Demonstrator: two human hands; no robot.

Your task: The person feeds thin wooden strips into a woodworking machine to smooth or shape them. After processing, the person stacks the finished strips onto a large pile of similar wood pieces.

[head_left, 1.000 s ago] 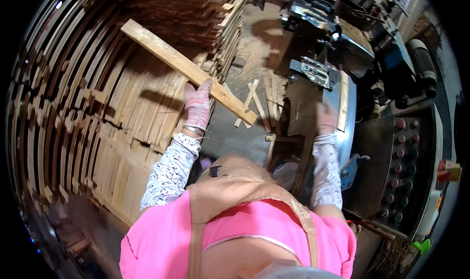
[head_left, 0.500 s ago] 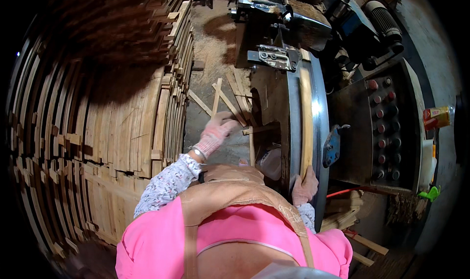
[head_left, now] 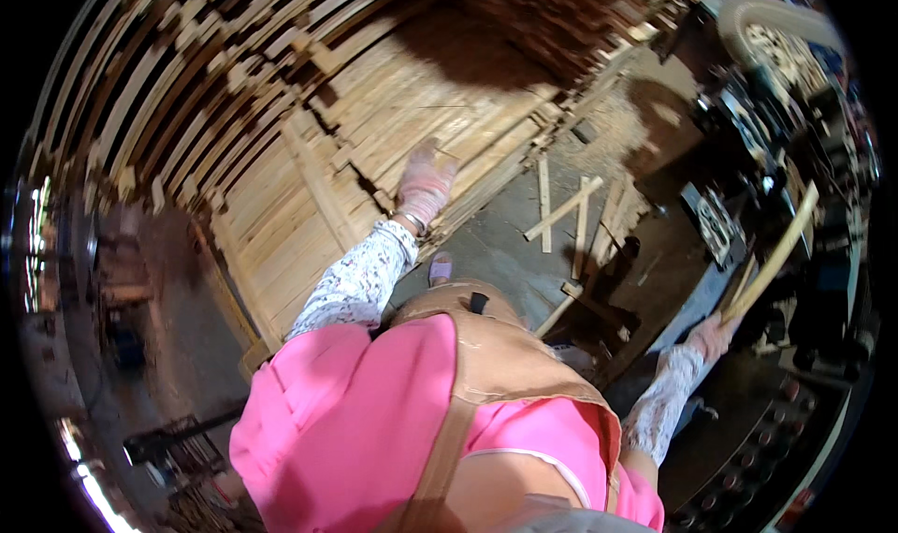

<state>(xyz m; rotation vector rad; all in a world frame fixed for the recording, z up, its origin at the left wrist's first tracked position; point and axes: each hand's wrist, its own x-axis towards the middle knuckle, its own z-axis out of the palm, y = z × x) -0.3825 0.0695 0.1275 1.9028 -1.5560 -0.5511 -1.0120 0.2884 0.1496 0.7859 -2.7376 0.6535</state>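
Our right fingers (head_left: 724,327) hold a likely light, stiff wooden strip (head_left: 775,263) by its end. We cannot read our left fingers (head_left: 425,156).

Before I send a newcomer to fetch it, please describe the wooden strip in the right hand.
On the right of the view, find the machine's grey metal bed. Near it is the gloved right hand, holding the wooden strip, long and pale. Unlike the loose strips on the floor, it is gripped at its near end.
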